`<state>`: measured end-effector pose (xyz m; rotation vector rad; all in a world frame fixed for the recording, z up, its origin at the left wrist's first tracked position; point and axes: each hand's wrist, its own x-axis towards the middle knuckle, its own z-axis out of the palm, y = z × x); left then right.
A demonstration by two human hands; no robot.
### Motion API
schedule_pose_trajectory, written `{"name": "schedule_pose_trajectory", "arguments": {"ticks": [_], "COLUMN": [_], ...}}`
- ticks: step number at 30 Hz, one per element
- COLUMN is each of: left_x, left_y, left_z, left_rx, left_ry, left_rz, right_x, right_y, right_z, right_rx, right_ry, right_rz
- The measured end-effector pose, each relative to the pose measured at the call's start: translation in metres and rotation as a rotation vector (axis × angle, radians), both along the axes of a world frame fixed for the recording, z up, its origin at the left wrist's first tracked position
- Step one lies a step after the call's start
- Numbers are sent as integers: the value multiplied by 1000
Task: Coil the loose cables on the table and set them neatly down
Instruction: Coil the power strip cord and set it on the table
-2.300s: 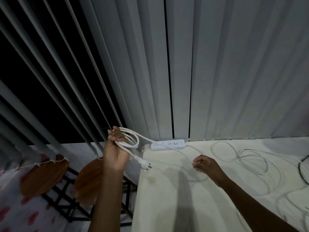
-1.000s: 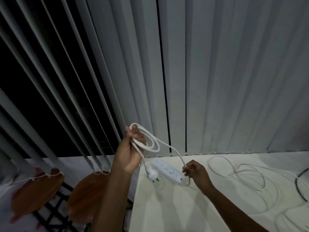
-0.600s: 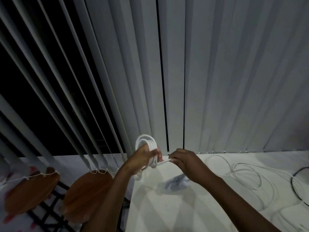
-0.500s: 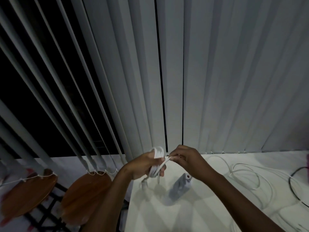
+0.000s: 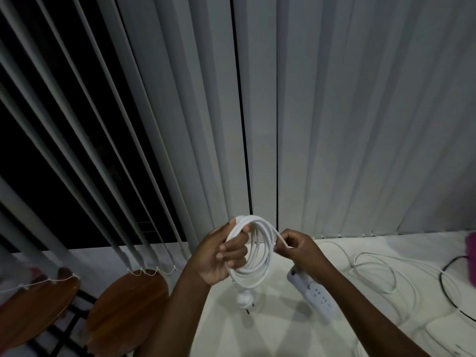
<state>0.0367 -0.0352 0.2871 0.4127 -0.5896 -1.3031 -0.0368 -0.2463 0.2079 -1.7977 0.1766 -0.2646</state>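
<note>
— While the left hand (image 5: 219, 256) curls its fingers round the white cable coil (image 5: 253, 249), where does that coil sit?

— Held up above the table (image 5: 270, 328), near its left edge and toward the back. Several loops stand roughly upright, and the plug (image 5: 244, 300) dangles from the bottom of them, just over the tabletop.

— And the right hand (image 5: 300, 249)?

— It pinches a strand of the same cable at the coil's right side, thumb and fingertips closed on it, the other fingers curled in.

— What about the power strip (image 5: 315, 295)?

— It hangs tilted under the right wrist, red switch uppermost; whether its lower end touches the table I cannot tell.

— Anything loose on the table?

— More white cable (image 5: 373, 274) lies in slack loops across the right half, reaching toward the back edge. A black cable (image 5: 449, 264) curves in near the right edge, and something pink (image 5: 472, 244) shows at the far right, cut off.

— Beyond the table?

— Vertical blinds (image 5: 334, 124) behind, and two round wooden stools (image 5: 126, 307) past the left edge.
</note>
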Motion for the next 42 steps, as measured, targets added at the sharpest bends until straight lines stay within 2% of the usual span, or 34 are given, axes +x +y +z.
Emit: {"name": "schedule_pose_trajectory", "arguments": {"ticks": [9, 14, 16, 20, 23, 26, 28, 31, 35, 37, 38, 39, 42], "left_x": [-5, 1, 3, 1, -7, -13, -17, -23, -28, -30, -31, -31, -34], "left_y": [-31, -37, -37, -35, -32, -31, -27, -17, -5, 0, 1, 3, 2], "left_z": [-40, -88, -108, -153, -191, -222, -241, -265, -292, -301, -304, -308, -314], "left_rx": [175, 196, 188, 193, 211, 248, 279, 302, 264, 251, 245, 242, 255], "left_ry": [143, 346, 416, 533, 602, 653, 668, 679, 727, 754, 767, 776, 785], "left_rz": [342, 421, 446, 525, 575, 638, 660, 682, 733, 766, 781, 797, 834], "right_x": [-22, -28, -27, -26, -26, -22, -22, -30, -39, -42, -45, -49, -61], "right_y": [4, 13, 16, 14, 18, 21, 20, 19, 27, 31, 32, 33, 36], "right_z": [-47, -74, -83, -102, -123, -142, -152, -169, -188, -196, -199, -202, -210], "right_rx": [228, 290, 232, -9, -20, 36, 194, 664, 884, 785, 633, 510, 334], "right_ry": [83, 213, 262, 352, 437, 581, 671, 713, 771, 741, 733, 724, 793], "right_rz": [-56, -134, -173, -288, -380, -347, -308, -338, -295, -277, -221, -123, 190]}}
